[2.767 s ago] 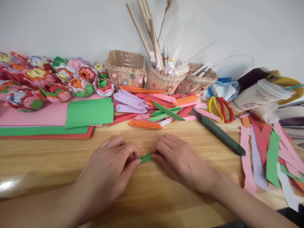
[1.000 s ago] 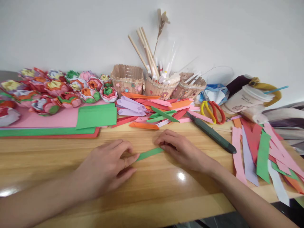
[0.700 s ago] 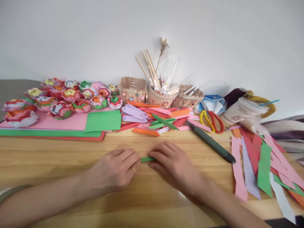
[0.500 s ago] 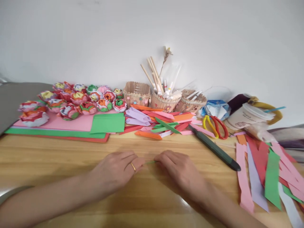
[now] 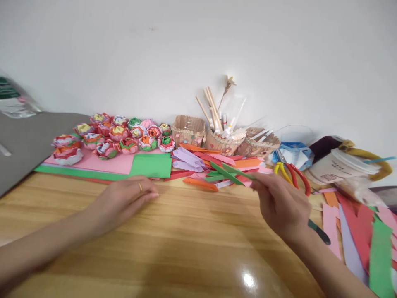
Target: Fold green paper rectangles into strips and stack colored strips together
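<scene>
A folded green paper strip (image 5: 238,171) is pinched in my right hand (image 5: 283,203), held at the right side of the pile of folded colored strips (image 5: 189,159). My left hand (image 5: 127,200), with a ring on one finger, hovers near the front edge of the green paper sheets (image 5: 151,165); its fingers are extended and hold nothing. Part of the green-handled cutter (image 5: 320,232) shows beyond my right wrist; the rest is hidden behind my hand.
Paper flowers (image 5: 119,133) cover the pink sheet at the left. Small baskets (image 5: 188,130) line the wall. Scissors (image 5: 298,178), a white cup (image 5: 339,165) and cut paper scraps (image 5: 381,248) lie at the right.
My hands have moved apart. The right one has gone forward and right with the green strip, over the cutter; the left one has moved left. The camera view has shifted.
</scene>
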